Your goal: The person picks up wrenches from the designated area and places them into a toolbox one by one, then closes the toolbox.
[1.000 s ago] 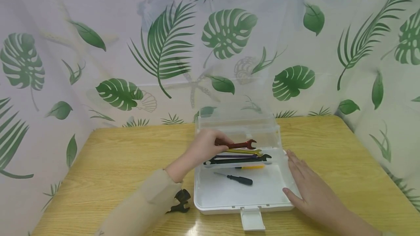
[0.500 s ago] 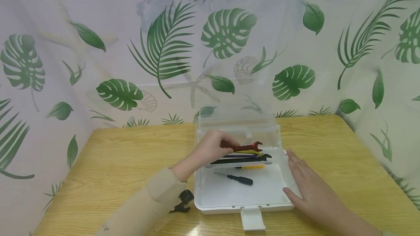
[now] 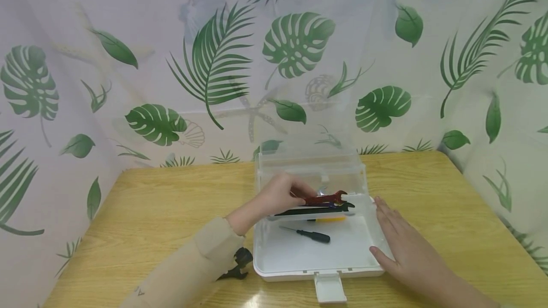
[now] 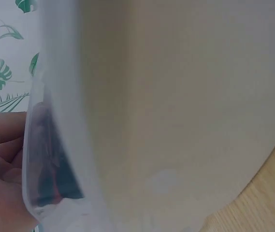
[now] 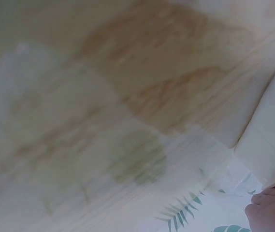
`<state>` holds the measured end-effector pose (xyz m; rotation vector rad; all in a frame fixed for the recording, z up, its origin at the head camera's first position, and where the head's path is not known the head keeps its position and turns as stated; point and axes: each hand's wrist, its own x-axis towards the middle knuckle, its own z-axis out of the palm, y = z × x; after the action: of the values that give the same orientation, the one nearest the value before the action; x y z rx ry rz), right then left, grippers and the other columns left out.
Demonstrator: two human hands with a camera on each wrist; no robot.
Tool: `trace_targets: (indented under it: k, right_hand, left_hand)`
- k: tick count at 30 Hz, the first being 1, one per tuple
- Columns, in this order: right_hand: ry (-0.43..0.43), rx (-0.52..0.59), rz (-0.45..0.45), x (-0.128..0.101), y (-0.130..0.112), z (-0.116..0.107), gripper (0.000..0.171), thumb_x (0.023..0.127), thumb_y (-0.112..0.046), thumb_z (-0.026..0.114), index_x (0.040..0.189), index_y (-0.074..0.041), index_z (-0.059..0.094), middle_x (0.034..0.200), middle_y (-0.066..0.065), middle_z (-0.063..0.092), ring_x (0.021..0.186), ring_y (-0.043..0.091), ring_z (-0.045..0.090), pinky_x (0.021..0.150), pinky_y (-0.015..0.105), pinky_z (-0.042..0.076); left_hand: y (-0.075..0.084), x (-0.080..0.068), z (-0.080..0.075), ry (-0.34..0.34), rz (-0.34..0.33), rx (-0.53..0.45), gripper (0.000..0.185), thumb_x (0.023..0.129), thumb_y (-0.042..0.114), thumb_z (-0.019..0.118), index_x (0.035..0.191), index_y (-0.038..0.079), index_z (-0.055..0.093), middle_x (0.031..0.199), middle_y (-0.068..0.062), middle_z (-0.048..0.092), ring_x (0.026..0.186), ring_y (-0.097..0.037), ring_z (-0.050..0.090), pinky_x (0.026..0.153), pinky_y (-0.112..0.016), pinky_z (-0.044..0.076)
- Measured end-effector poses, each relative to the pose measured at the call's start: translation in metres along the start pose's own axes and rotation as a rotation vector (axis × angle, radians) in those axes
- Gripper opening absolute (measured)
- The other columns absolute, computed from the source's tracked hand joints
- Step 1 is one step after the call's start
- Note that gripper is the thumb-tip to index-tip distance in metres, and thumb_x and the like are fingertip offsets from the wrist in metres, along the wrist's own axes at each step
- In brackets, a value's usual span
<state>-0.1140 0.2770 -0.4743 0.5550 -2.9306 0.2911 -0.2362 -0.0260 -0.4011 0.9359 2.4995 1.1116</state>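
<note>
My left hand (image 3: pixel 284 194) pinches a red open-end wrench (image 3: pixel 327 198) over the raised clear tray (image 3: pixel 291 216) of a white toolbox (image 3: pixel 317 258). Under and beside it in the tray lie a black wrench (image 3: pixel 317 211), partly hidden, and a silver wrench end (image 3: pixel 322 191). In the left wrist view the fingers (image 4: pixel 7 126) show past the box's side wall, with dark tools seen through it. My right hand (image 3: pixel 404 244) rests with straight fingers along the toolbox's right rim. A black-handled screwdriver (image 3: pixel 316 236) lies in the box bottom, a yellow-orange handle (image 3: pixel 331 219) behind it.
The toolbox's clear lid (image 3: pixel 308 156) stands open at the back. Its white latch (image 3: pixel 329 288) hangs down in front. A black tool (image 3: pixel 237 265) lies on the wooden table (image 3: pixel 180 194) left of the box, partly covered by the sleeve. A leaf-print sheet (image 3: pixel 231 84) surrounds the table.
The left hand has moved right and slightly down with the red wrench, which now overlaps the purple and yellow ones. The silver end has come into view. The right hand stays put.
</note>
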Motion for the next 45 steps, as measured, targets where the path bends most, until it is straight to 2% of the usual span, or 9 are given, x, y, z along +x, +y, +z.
trace_targets:
  k: [7,17,22,27,39,45]
  right_hand:
    - [0.034,-0.013,-0.022,-0.001,0.002,0.001,0.09,0.101,-0.041,0.067,0.164,0.007,0.026,0.175,0.021,0.024,0.154,0.044,0.039,0.118,0.005,-0.018]
    - [-0.001,0.0,0.009,-0.002,-0.001,-0.002,0.088,0.103,-0.043,0.064,0.165,0.006,0.024,0.176,0.02,0.024,0.154,0.044,0.038,0.116,0.003,-0.019]
    - [-0.005,0.005,0.016,-0.001,-0.001,-0.002,0.089,0.103,-0.044,0.064,0.165,0.006,0.025,0.176,0.02,0.024,0.154,0.044,0.039,0.115,0.003,-0.019]
    - [-0.016,0.009,0.027,-0.001,-0.001,-0.003,0.089,0.103,-0.045,0.063,0.165,0.005,0.024,0.176,0.018,0.023,0.155,0.043,0.037,0.115,0.003,-0.019]
    - [-0.016,0.01,0.012,0.0,-0.002,-0.003,0.088,0.104,-0.044,0.063,0.165,0.006,0.024,0.176,0.02,0.023,0.156,0.043,0.036,0.115,0.004,-0.019]
    - [0.004,0.004,-0.009,-0.001,-0.001,-0.003,0.087,0.104,-0.042,0.063,0.164,0.007,0.025,0.176,0.02,0.023,0.155,0.044,0.038,0.118,0.004,-0.018]
  left_hand:
    - [0.001,0.001,0.001,-0.015,0.011,-0.015,0.026,0.096,-0.01,0.069,0.117,0.001,0.08,0.118,-0.015,0.08,0.111,-0.028,0.076,0.093,-0.027,0.063]
    - [0.004,0.005,0.0,-0.047,0.028,-0.029,0.027,0.096,-0.012,0.067,0.118,-0.001,0.078,0.12,-0.016,0.079,0.111,-0.028,0.077,0.09,-0.02,0.061]
    - [0.001,0.006,-0.001,-0.033,0.018,-0.055,0.025,0.098,-0.007,0.069,0.121,-0.002,0.076,0.122,-0.017,0.078,0.116,-0.03,0.076,0.093,-0.022,0.062]
    - [-0.002,0.005,-0.005,0.003,0.043,-0.055,0.021,0.099,-0.001,0.071,0.119,-0.001,0.077,0.118,-0.016,0.08,0.111,-0.028,0.077,0.091,-0.02,0.062]
    - [-0.014,-0.009,-0.019,0.049,0.062,-0.066,0.017,0.1,0.005,0.072,0.114,-0.002,0.078,0.113,-0.017,0.08,0.101,-0.025,0.078,0.083,-0.017,0.061]
    - [-0.019,-0.022,-0.026,0.038,0.074,-0.066,0.016,0.099,0.002,0.071,0.112,-0.005,0.077,0.11,-0.019,0.08,0.096,-0.024,0.078,0.083,-0.018,0.061]
